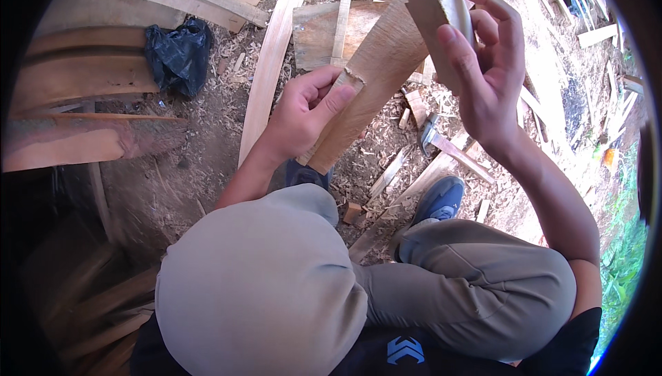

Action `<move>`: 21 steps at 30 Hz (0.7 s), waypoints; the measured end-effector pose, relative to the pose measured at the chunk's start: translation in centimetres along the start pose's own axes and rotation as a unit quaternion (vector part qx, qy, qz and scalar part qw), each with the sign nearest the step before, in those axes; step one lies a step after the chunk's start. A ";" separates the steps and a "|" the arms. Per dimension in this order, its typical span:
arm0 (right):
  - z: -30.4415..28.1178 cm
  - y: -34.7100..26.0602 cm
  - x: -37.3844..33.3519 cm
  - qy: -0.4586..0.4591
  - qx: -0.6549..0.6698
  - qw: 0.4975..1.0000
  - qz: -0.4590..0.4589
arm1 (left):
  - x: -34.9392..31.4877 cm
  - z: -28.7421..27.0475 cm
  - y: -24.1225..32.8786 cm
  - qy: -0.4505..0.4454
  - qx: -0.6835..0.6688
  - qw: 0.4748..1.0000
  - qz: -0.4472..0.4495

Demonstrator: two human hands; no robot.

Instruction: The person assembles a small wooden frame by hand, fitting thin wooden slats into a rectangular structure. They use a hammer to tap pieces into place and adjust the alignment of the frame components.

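Observation:
My right hand (486,66) is raised at the upper right, its thumb and fingers closed around a brown folded sheet (434,31) with a ragged edge and a paler side, resembling sandpaper. My left hand (300,114) is closed, thumb on top, on a small tan piece (350,81) with a torn-looking edge; its material is unclear. That piece lies against a long wooden plank (389,52), which slants from near my left shoe up to the far right. The right hand is above the plank's right side.
A metal-headed tool with a wooden handle (462,159) lies among wood shavings beside my blue shoe (440,198). Curved boards (83,69) are stacked at left near a black plastic bag (179,55). A pale narrow board (269,76) and a wide wooden piece (317,35) lie beyond my left hand.

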State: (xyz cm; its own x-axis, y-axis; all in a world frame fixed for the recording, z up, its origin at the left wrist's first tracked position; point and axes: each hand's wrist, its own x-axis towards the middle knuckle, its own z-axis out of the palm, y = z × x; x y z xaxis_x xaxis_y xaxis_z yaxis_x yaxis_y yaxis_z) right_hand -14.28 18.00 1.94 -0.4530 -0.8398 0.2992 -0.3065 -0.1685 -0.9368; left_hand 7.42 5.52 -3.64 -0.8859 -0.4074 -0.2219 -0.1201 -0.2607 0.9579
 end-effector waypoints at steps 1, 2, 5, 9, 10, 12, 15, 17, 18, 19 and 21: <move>0.1 -0.2 -0.1 -0.004 -0.002 1.000 0.003 | -0.1 0.4 0.4 0.000 -0.011 1.000 0.003; 0.3 -0.4 -0.2 -0.008 -0.004 1.000 0.006 | -0.1 0.6 0.7 0.000 -0.021 1.000 0.006; 0.3 -0.4 -0.2 -0.034 -0.038 0.999 -0.005 | -0.2 0.5 1.2 -0.006 -0.032 0.999 -0.006; 1.1 -1.0 -0.3 -0.077 -0.102 0.992 0.022 | 0.2 1.0 1.3 0.022 -0.038 0.999 -0.019; 1.5 -0.9 -0.3 -0.086 -0.107 0.990 0.010 | 0.2 1.0 1.4 0.025 -0.042 0.998 -0.025; 2.1 -0.6 -0.3 -0.101 -0.131 0.986 -0.009 | 0.3 1.3 1.4 0.029 -0.048 0.998 -0.028; 2.5 -0.4 0.0 -0.114 -0.168 0.979 -0.027 | 0.5 1.4 1.1 0.033 -0.040 0.999 -0.015; 2.7 -0.3 -0.1 -0.121 -0.171 0.977 -0.027 | 0.6 1.4 0.8 0.037 -0.014 0.999 -0.007; 2.7 -0.3 -0.1 -0.125 -0.174 0.977 -0.026 | 0.7 1.4 0.7 0.041 -0.004 0.999 -0.001; 2.7 -0.3 -0.2 -0.129 -0.178 0.975 -0.022 | 0.7 1.5 0.4 0.046 0.007 0.999 0.005; 2.9 0.0 -0.3 -0.134 -0.191 0.972 -0.024 | 0.8 1.2 0.1 0.043 0.023 0.999 0.001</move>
State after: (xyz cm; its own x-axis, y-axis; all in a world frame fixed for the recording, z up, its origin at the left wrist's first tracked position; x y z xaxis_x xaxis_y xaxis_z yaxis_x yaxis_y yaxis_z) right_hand -11.69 16.77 1.35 -0.2124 -0.9484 0.2353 -0.6334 -0.0497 -0.7722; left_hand 6.17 6.22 -3.53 -0.8447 -0.4824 -0.2321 -0.1396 -0.2201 0.9654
